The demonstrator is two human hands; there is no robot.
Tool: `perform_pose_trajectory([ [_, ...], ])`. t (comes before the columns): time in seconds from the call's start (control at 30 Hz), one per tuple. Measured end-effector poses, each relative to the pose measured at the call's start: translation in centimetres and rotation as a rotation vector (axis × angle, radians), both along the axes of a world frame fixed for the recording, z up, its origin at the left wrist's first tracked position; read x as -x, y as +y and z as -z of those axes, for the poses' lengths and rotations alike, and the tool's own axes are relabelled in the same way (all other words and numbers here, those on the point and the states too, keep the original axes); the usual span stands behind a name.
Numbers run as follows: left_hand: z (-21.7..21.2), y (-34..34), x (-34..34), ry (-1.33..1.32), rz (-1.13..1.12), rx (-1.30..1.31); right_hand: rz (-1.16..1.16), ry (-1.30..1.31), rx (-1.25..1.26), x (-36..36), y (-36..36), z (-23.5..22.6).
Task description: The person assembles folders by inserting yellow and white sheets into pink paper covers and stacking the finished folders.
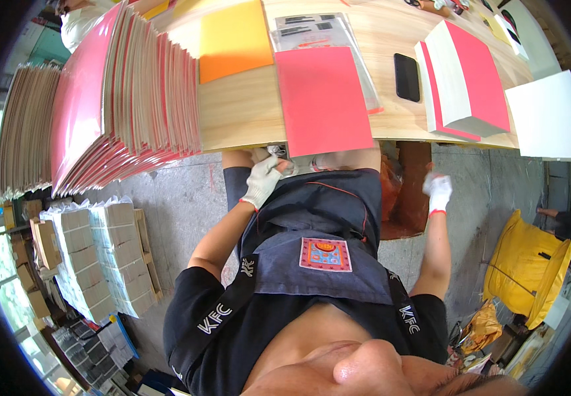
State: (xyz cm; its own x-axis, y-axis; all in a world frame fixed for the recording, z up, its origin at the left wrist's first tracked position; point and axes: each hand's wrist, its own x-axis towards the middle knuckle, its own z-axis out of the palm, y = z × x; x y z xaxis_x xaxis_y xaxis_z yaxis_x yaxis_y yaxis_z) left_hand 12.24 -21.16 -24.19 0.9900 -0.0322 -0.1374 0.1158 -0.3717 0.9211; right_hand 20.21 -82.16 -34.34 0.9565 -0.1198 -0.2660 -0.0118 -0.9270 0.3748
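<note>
Both hands wear white knitted gloves with red cuffs. My left hand (263, 179) is over my lap at the table's front edge. Its fingers are bent closed beside a small metallic thing (277, 151); what they hold, if anything, I cannot make out. Out to the right, below the table edge, my right hand (438, 189) hangs with its fingers curled and nothing visible in them. Between the hands, a pink-red sheet or cover (325, 96) lies on the table and juts over its front edge. Under it are clear plastic sleeves (355, 49), partly hidden.
Tall stacks of pink-covered booklets (87, 86) fill the table's left. An orange sheet (236, 39), a black phone (407, 77), a thick pink-and-white paper block (477, 79) and white sheets (548, 115) lie on the wooden table (239, 122). Wrapped paper bundles (104, 251) stand on the floor.
</note>
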Motion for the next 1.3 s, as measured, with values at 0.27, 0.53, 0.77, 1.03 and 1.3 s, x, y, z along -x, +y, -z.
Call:
perform_pose_trajectory([
  [0.27, -0.5, -0.8, -1.2, -0.79, 0.042, -0.605, -0.522, -0.431, -0.898, 0.0, 24.5, -13.9],
  [0.53, -0.1, -1.2, -0.8, -0.503, -0.174, -0.298, -0.472, -0.361, -1.146, -2.6, 29.6, -12.4],
  [0.77, 3.3, -3.0, -0.4, 0.08, -0.769, 0.96, 0.243, -0.408, -1.753, -2.4, 31.1, -8.7],
  [1.03, -10.9, -1.3, -1.6, -0.217, -0.261, 0.238, 0.355, 0.35, -2.101, -2.3, 30.5, -10.4],
  [1.3, -29.9, 9.0, 9.4, -0.712, -0.577, -0.408, -0.236, 0.522, -2.133, -3.8, 47.5, -28.6],
])
